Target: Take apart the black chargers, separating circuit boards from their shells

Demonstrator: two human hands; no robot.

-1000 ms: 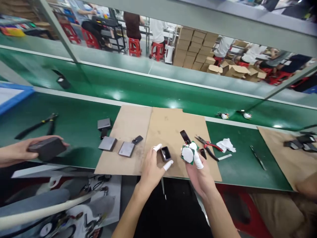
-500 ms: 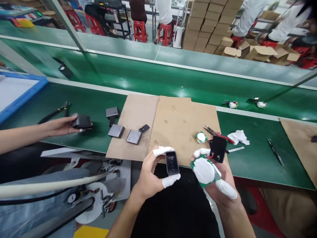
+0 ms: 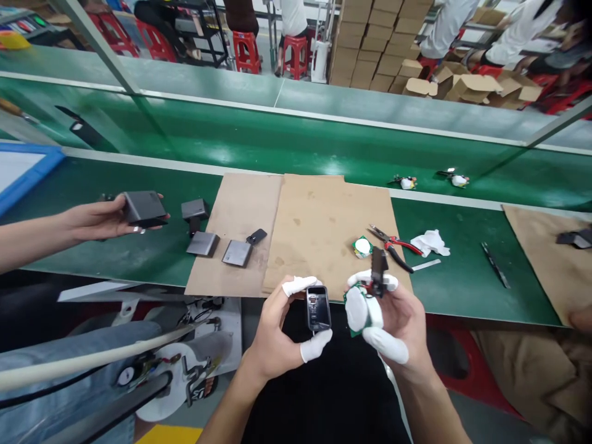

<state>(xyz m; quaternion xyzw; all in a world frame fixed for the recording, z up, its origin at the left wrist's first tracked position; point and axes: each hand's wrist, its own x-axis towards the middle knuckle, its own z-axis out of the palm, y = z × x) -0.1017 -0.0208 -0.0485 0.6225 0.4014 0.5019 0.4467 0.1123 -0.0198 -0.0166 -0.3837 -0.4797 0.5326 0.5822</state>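
My left hand [image 3: 277,333], with white finger cots on thumb and forefinger, pinches a small black open case [image 3: 318,307] held upright over the table's front edge. My right hand [image 3: 393,327], also with finger cots, grips a green circuit board with a white round pad [image 3: 358,311]; a small black part [image 3: 378,268] hangs on it by red wires. Both hands are close together, a little apart. A second green-and-white round board [image 3: 362,247] lies on the cardboard sheet [image 3: 324,228].
Red-handled pliers [image 3: 392,246], a white rag [image 3: 430,242] and a thin metal tool [image 3: 494,264] lie to the right. Several grey plates and black parts [image 3: 217,243] lie left. A co-worker's hand [image 3: 99,219] holds a dark grey box [image 3: 143,208]. Green conveyor [image 3: 277,148] behind.
My hands have drawn slightly nearer each other and the black wired part now stands upright. The co-worker's hand lifted the grey box a little.
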